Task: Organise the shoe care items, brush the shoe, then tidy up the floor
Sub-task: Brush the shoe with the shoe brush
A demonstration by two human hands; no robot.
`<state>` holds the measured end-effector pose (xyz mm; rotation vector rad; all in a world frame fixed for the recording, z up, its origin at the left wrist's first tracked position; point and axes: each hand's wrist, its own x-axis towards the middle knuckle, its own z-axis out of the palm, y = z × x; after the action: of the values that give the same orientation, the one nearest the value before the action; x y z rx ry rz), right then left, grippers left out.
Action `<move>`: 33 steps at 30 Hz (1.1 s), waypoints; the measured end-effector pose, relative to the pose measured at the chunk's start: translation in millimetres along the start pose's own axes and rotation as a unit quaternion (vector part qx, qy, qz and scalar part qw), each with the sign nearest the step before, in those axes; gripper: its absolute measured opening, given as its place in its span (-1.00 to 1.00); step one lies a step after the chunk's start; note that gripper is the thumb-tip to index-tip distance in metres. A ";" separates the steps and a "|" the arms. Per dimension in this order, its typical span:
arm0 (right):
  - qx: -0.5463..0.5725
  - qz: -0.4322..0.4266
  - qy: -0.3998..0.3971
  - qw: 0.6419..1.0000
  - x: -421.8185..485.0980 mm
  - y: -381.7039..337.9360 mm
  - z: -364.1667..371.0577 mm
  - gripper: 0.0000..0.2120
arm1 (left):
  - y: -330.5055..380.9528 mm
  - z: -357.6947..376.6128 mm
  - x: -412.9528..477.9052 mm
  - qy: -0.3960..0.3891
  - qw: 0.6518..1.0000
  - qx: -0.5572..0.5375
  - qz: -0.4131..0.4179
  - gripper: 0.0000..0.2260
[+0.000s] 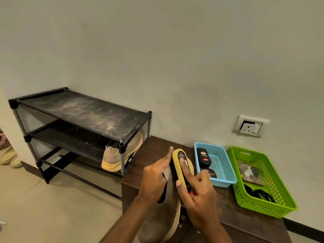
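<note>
My left hand (156, 179) holds a grey shoe (157, 223) with a pale yellow sole over the front left corner of the dark wooden cabinet (245, 216). My right hand (198, 193) grips a yellow shoe brush (178, 163) with a black label and presses it against the shoe's upper side, index finger stretched along the brush's back. A blue basket (220, 165) on the cabinet holds a black polish bottle (203, 157) and a round polish tin (211, 172).
A green basket (273, 188) with a packet and black cords sits at the cabinet's right. A dusty black three-tier shoe rack (78, 111) stands to the left, with a beige shoe (121, 158) on its middle shelf. Sandals (9, 157) lie at far left. A wall socket (250, 126) is above the baskets.
</note>
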<state>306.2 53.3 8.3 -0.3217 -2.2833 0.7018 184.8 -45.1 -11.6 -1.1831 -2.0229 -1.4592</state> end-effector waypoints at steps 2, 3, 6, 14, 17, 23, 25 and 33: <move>-0.054 0.059 -0.007 0.997 7.8 11.7 1.1 -0.51 | -2.8 -1.4 -0.6 -0.017 1.000 0.015 0.016 -0.40; -0.076 0.123 -0.002 0.989 15.3 22.3 1.0 -0.52 | -5.1 -0.8 -1.3 -0.028 0.999 0.020 0.032 -0.35; -0.074 0.217 0.028 0.973 22.1 38.3 -5.0 -0.56 | -5.7 0.8 2.5 -0.061 0.994 0.027 0.084 -0.31; 0.018 0.300 0.117 0.947 13.4 57.1 -6.7 -0.60 | 2.4 -0.6 76.5 -0.302 0.911 0.112 0.257 -0.62; 0.030 0.318 0.121 0.940 10.6 65.1 -11.2 -0.60 | 16.8 6.6 116.9 -0.380 0.857 0.165 0.308 -0.56; 0.034 0.339 0.142 0.929 11.9 81.3 -23.8 -0.58 | 25.8 19.9 157.6 -0.362 0.806 0.451 0.125 -0.63; 0.031 0.334 0.139 0.932 10.1 83.5 -25.7 -0.58 | 22.0 17.0 158.1 -0.345 0.781 0.514 0.078 -0.74; 0.028 0.332 0.123 0.935 7.8 82.7 -30.5 -0.60 | -23.3 -5.9 147.2 -0.329 0.797 0.455 -0.221 -0.82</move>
<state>324.2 136.3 -16.3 -1.1197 -1.8948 0.9868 80.6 7.3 81.4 -0.8259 -3.0498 0.0321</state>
